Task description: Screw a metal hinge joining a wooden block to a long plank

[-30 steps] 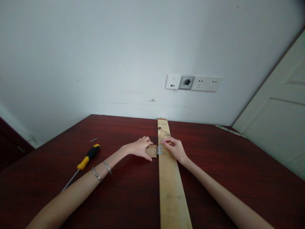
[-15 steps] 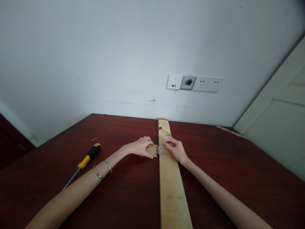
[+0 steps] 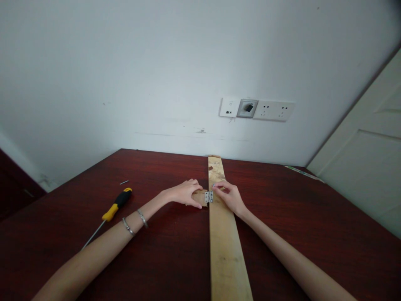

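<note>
A small metal hinge (image 3: 209, 197) lies across the seam between a short wooden block (image 3: 199, 198) and a long wooden board (image 3: 227, 251). Both of its leaves are flat, one on each piece of wood. My left hand (image 3: 186, 193) is closed round the block, thumb at the near side and fingers at the far side. Over the board, just right of the hinge, my right hand (image 3: 231, 197) has thumb and forefinger pinched together. A tiny shiny bit shows at those fingertips, too small to name.
A yellow and black screwdriver (image 3: 117, 205) lies on the dark red table (image 3: 163, 259) beside my left forearm. Behind it is a small metal pin or screw (image 3: 124, 182). The wall with sockets (image 3: 274, 110) rises at the table's back edge, and a white door (image 3: 369, 138) stands right.
The hinge's left leaf has come down flat onto the short block; it stood partly raised before. My right fingertips have shifted slightly left toward the hinge. My left hand keeps its place.
</note>
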### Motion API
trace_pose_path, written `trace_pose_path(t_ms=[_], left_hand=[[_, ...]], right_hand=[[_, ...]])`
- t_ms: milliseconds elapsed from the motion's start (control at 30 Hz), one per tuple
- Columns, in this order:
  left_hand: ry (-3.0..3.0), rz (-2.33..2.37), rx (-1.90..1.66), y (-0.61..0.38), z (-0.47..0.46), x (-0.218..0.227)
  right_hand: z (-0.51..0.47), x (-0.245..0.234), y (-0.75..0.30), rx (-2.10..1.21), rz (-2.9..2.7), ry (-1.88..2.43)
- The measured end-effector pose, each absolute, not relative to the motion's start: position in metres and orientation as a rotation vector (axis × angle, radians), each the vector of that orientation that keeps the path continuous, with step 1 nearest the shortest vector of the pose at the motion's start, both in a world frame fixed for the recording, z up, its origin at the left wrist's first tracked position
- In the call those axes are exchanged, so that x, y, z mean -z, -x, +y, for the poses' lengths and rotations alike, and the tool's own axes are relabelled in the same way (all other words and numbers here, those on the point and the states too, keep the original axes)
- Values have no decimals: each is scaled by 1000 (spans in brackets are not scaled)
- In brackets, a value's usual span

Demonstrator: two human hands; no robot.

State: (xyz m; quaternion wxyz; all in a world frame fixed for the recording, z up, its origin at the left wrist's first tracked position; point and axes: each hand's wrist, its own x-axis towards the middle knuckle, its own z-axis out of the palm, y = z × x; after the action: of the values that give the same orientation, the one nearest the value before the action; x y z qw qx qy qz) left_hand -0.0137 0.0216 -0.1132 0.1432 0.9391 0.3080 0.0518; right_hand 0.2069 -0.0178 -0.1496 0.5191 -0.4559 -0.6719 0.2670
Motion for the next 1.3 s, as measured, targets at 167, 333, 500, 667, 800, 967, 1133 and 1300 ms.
trace_pose_path(t_ms=[167, 333, 500, 667, 800, 967, 1133, 1300], left_hand=[[-2731, 905, -138, 12, 21, 114], [-2754, 897, -164, 12, 22, 115], [-2760, 892, -174, 12, 22, 115], [-2767, 890, -177, 12, 21, 114], [-2771, 898, -161, 11, 19, 109], [-2762, 889, -148, 11, 18, 106], [-2762, 882, -179, 11, 20, 109], [-2780, 864, -220, 12, 22, 113]], right_hand=[[-16, 147, -204, -603, -1679, 1081], [-8, 146, -201, -580, -1730, 1081], [-2, 149, -199, -566, -1771, 1114], [-2, 152, -199, -537, -1782, 1174], [-2, 152, -198, -526, -1799, 1196], [-2, 152, -198, -515, -1820, 1200], [-3, 152, -198, -501, -1842, 1196], [-3, 153, -198, -486, -1854, 1176]])
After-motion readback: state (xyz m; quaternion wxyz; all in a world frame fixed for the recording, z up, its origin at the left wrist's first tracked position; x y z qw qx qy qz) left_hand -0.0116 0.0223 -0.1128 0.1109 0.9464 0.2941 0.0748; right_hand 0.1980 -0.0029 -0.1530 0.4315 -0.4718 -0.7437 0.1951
